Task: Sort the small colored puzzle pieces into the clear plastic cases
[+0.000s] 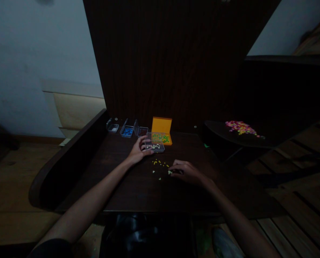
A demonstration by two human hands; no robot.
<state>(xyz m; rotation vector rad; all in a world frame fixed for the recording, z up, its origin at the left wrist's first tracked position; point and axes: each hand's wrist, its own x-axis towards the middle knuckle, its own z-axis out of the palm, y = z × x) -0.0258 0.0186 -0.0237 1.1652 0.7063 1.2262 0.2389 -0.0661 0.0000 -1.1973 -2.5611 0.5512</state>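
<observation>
My left hand (138, 150) grips the left side of a small clear plastic box (161, 150), with its thumb along the near edge. Several small white pieces (154, 146) lie in that box. To the right, my right hand (186, 172) is low over the dark tabletop, its fingers pinched together at a small cluster of white pieces (170, 172). Small yellow pieces (159, 162) are scattered between the hands. A few more white pieces (153, 172) lie nearer to me. The pieces are too small to tell their exact kind.
Behind the clear box stands an open orange box (162, 125) holding green and yellow pieces. Clear boxes with blue pieces (127, 132) and dark red pieces (143, 132) stand left of it. A multicoloured pile (240, 128) lies on the right-hand shelf (216, 129). A raised side panel (68, 157) borders the left.
</observation>
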